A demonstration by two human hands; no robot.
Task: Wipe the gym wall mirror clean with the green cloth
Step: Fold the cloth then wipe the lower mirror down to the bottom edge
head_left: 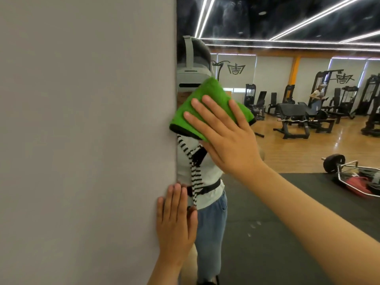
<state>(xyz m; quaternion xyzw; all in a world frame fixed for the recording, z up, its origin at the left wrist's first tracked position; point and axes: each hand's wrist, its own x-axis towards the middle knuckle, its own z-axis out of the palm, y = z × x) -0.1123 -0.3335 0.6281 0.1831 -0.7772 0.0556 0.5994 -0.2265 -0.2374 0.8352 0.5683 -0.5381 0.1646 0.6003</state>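
Centrally, we see the right hand (226, 140) laid flat, fingers straight and spread, pressing the folded green cloth (213, 89) against the gym wall mirror (267, 223) at the glass's left edge, where the cloth's corner overlaps the grey wall (82, 140). Lower down, the left hand (176, 221) rests open, fingers straight and close together, across the wall's edge beside the mirror. We note weight machines (292, 118) and a barbell (333, 163) reflected in the glass.
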